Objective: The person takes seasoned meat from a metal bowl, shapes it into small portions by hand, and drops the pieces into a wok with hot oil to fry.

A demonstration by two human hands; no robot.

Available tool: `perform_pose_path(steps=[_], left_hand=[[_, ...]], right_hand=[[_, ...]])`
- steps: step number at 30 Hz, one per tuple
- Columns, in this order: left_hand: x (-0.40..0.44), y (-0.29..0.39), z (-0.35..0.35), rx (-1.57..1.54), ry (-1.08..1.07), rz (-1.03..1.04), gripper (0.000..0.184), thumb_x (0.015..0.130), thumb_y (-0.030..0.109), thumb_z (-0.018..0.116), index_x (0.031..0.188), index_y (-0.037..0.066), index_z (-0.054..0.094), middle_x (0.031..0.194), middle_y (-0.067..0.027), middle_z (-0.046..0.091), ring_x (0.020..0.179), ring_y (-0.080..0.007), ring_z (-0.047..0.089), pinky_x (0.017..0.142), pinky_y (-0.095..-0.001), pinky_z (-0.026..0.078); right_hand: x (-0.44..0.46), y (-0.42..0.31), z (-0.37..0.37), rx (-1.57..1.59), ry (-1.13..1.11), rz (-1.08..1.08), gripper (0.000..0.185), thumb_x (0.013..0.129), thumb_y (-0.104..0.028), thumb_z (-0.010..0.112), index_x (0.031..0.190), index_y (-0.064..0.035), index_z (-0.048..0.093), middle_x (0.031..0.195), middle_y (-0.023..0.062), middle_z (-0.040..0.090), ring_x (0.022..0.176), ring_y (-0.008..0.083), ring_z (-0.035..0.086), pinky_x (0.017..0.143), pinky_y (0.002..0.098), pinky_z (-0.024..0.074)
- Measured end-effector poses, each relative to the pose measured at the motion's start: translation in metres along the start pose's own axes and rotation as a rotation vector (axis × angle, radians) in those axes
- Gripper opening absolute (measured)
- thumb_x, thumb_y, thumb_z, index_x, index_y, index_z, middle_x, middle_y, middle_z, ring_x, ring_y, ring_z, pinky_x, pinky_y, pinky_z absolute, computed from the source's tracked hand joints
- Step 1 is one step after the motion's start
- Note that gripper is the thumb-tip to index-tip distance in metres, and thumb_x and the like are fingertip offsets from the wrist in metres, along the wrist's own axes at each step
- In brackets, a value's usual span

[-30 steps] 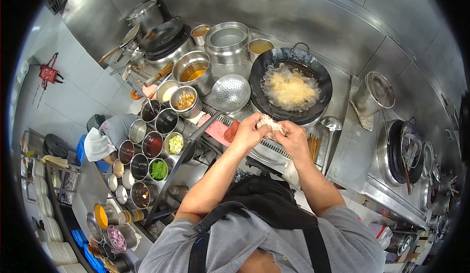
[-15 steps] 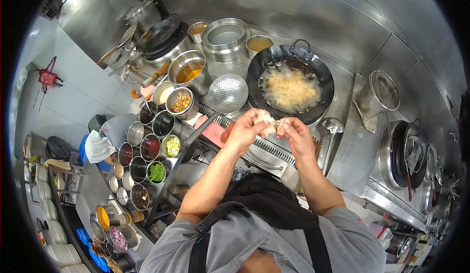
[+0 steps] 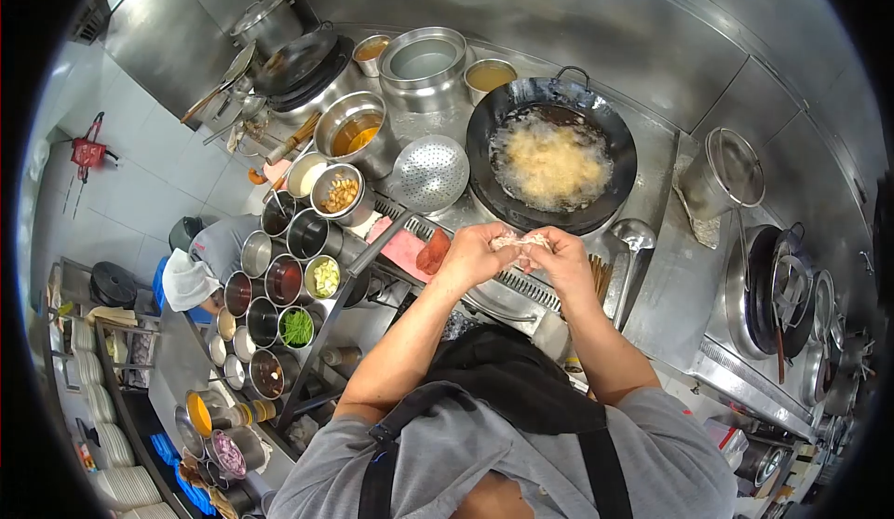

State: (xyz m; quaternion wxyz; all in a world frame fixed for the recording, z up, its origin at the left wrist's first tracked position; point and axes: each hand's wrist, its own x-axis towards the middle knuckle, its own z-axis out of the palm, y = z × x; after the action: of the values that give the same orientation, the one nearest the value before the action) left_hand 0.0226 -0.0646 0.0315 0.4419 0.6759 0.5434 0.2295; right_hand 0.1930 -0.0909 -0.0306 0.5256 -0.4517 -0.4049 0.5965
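Observation:
Pale, flour-coated pieces that look like raw meat (image 3: pixel 515 239) are pinched between my two hands, just in front of the wok's near rim. My left hand (image 3: pixel 475 256) has its fingers closed on them from the left. From the right, my right hand (image 3: pixel 562 260) closes on them with thumb and fingers. The fingers partly hide the pieces. Beyond my hands, a black wok (image 3: pixel 622 142) holds bubbling oil with golden frying food (image 3: pixel 554 167) in its middle. A perforated skimmer (image 3: pixel 430 175) lies left of the wok, its handle pointing toward me.
A ladle (image 3: pixel 634 233) rests right of the wok. Red cloth (image 3: pixel 433 252) lies left of my left hand. Several metal pots, including one of orange liquid (image 3: pixel 354 135), stand at left, with chopped greens (image 3: pixel 297 327) nearer. A strainer pot (image 3: pixel 722 173) stands right. Another person's sleeve (image 3: pixel 222 247) shows left.
My hands have come closer together and slightly lower, bringing the pale pieces together between my fingertips. The camera view has shifted slightly. The food in the wok still bubbles.

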Motion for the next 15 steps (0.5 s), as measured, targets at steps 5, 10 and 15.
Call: perform_pose_path(steps=[5, 10, 15], left_hand=[[0.024, -0.06, 0.016, -0.022, 0.091, 0.015, 0.025, 0.076, 0.023, 0.072, 0.091, 0.004, 0.067, 0.073, -0.0065, 0.067, 0.064, -0.013, 0.061, 0.062, -0.0298, 0.048], [0.021, -0.067, 0.011, -0.45, 0.154, -0.011, 0.017, 0.081, 0.011, 0.068, 0.094, 0.001, 0.063, 0.076, -0.0049, 0.065, 0.068, -0.01, 0.058, 0.063, -0.0259, 0.046], [0.005, -0.08, 0.014, -0.577, 0.059, -0.152, 0.014, 0.086, 0.005, 0.062, 0.099, 0.003, 0.06, 0.089, -0.0042, 0.065, 0.078, -0.0109, 0.061, 0.064, -0.0232, 0.045]], right_hand=[[0.0, 0.008, -0.018, 0.291, 0.035, -0.004, 0.011, 0.085, -0.005, 0.062, 0.093, 0.0016, 0.061, 0.078, 0.0098, 0.064, 0.066, 0.0186, 0.064, 0.058, 0.0294, 0.052], [-0.002, 0.009, -0.031, 0.416, 0.113, 0.042, 0.019, 0.091, -0.02, 0.062, 0.093, -0.0009, 0.059, 0.078, 0.0096, 0.062, 0.068, 0.0202, 0.064, 0.055, 0.0314, 0.0517], [0.002, 0.025, -0.033, 0.348, 0.174, -0.001, 0.017, 0.083, -0.006, 0.07, 0.095, -0.005, 0.057, 0.074, 0.0056, 0.061, 0.058, 0.0156, 0.061, 0.05, 0.0271, 0.0479]])
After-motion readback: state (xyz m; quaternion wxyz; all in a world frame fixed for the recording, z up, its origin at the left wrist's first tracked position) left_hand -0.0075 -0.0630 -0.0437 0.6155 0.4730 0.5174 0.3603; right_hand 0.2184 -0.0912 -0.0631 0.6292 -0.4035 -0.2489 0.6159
